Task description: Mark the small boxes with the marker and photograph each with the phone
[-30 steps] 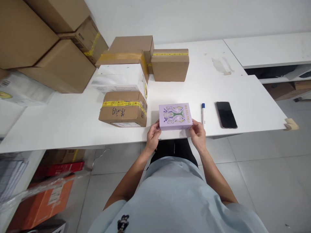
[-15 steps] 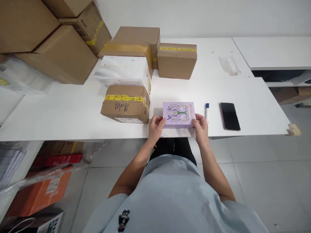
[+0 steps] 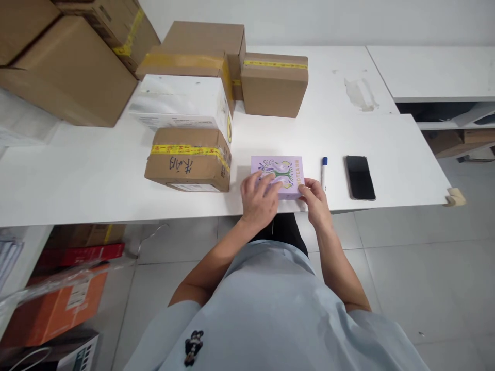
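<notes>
A small lilac tea box [image 3: 288, 167] with a printed floral pattern lies flat near the front edge of the white table [image 3: 96, 170]. My left hand [image 3: 258, 197] rests on top of its near left part, fingers spread over the lid. At the box's near right corner my right hand [image 3: 315, 198] pinches the edge with thumb and fingers.
A taped cardboard box with handwriting [image 3: 188, 159] sits just left of the tea box. Behind it are a white carton [image 3: 181, 105] and several brown parcels [image 3: 274, 82]. A blue-capped marker [image 3: 324, 172] and a black phone [image 3: 359, 176] lie to the right. Large cartons [image 3: 69, 67] are stacked far left.
My left hand has moved from the box's left edge onto its top, fingers spread. The right hand stays at the right corner. The view has shifted slightly.
</notes>
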The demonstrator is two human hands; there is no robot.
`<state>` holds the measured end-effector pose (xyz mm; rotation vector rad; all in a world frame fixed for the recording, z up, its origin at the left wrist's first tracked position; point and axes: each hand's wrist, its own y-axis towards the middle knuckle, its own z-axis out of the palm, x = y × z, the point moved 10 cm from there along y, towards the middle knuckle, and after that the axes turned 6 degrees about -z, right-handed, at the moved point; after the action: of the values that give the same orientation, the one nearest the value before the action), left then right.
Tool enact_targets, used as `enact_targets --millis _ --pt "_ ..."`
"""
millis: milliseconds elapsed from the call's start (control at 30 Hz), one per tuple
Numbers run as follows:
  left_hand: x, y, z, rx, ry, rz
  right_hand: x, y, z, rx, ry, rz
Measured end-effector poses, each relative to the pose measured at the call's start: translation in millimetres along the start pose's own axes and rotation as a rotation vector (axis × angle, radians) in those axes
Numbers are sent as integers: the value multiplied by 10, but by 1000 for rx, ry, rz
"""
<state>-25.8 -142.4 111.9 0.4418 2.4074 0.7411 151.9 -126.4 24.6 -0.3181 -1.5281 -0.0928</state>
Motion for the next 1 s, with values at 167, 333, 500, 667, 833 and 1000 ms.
enact_targets --millis 167,333,500,667,833,1000 --pt "-206 -40 214 119 94 54 86 61 -279 -50 -294 -73" --pt "-161 -105 212 85 120 105 256 240 -826 -267 -1109 26" --pt "-174 -92 197 43 144 93 33 390 -827 -80 -1198 212" --pt "-170 -43 204 -43 166 31 266 339 -680 -218 -581 -130" --pt "-102 -110 236 0 70 31 556 61 -476 -238 11 -360" --pt "-49 -204 210 -5 8 67 678 -115 -103 -156 20 -403"
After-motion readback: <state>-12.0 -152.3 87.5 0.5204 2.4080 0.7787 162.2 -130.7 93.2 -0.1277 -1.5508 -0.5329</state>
